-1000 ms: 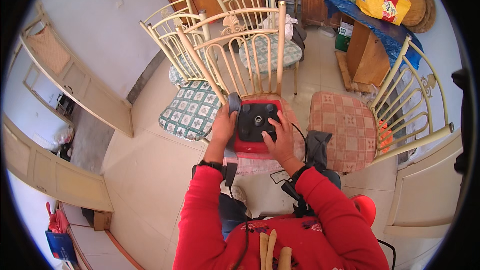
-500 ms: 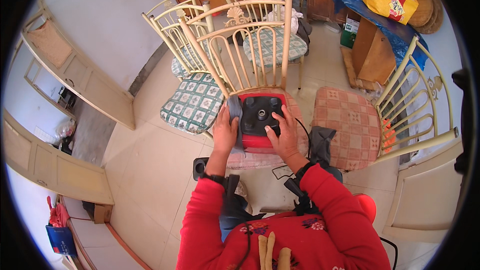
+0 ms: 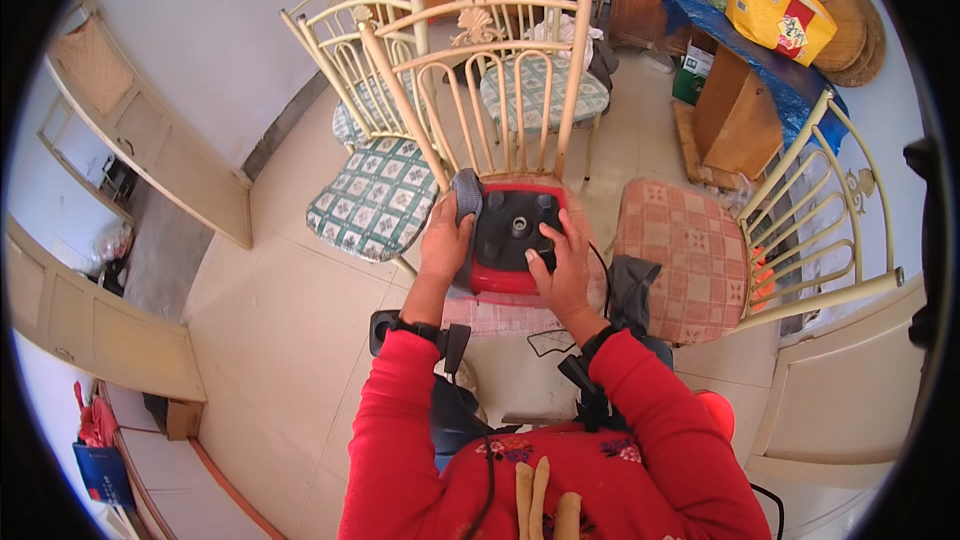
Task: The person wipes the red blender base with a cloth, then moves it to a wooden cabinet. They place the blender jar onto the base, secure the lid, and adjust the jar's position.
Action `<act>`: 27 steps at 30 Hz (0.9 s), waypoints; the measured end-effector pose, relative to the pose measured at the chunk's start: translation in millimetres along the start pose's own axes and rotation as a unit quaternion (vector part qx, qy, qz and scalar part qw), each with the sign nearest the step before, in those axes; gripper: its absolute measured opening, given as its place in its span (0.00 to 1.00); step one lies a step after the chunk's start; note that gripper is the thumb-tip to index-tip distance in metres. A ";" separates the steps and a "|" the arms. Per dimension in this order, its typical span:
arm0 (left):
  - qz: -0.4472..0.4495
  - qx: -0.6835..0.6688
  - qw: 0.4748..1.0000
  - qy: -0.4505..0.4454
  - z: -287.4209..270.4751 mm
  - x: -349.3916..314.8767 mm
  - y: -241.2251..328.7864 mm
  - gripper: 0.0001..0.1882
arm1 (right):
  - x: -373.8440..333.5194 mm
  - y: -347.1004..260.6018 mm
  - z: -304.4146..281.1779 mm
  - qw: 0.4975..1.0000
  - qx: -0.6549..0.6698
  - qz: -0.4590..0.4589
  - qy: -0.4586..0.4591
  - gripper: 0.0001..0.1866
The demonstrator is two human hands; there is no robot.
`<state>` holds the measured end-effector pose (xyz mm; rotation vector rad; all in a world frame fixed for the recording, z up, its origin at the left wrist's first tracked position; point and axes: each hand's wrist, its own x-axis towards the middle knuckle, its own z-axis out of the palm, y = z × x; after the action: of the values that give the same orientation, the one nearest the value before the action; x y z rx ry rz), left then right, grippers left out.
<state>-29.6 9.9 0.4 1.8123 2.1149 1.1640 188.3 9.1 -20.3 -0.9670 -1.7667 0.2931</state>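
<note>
A red appliance base, like a blender's motor unit (image 3: 505, 281), rests on the seat of the chair in front of me. Its black top (image 3: 505, 245) has raised corner posts and a round metal coupling in the centre. Along its left side my left hand (image 3: 447, 240) presses a bunched grey cloth (image 3: 466, 192), with the fingers closed round it. My right hand (image 3: 563, 265) lies at the right edge of the black top, thumb and fingers spread and touching it. A black cord (image 3: 603, 265) runs down beside that hand.
A chair (image 3: 680, 260) with a pink checked seat stands at right, a dark grey cloth (image 3: 633, 290) hanging at its edge. Chairs with green checked seats (image 3: 372, 198) stand behind left. Farther right, a blue-covered table (image 3: 715, 20) carries a yellow bag (image 3: 778, 10). A door (image 3: 150, 130) stands ajar at left.
My left hand and the grey cloth have moved up slightly along the appliance's left side, and the cloth is more bunched. My right hand stays at the black top. The whole view has shifted slightly.
</note>
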 end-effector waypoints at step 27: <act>-0.294 -0.301 0.866 0.270 52.8 -156.1 -27.0 0.18 | -4.4 -5.8 1.1 0.997 -0.029 0.018 -0.070 0.20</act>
<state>20.7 -103.4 -111.5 0.5474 1.9509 1.9666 185.3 2.4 -20.3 -1.0433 -1.8952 0.3414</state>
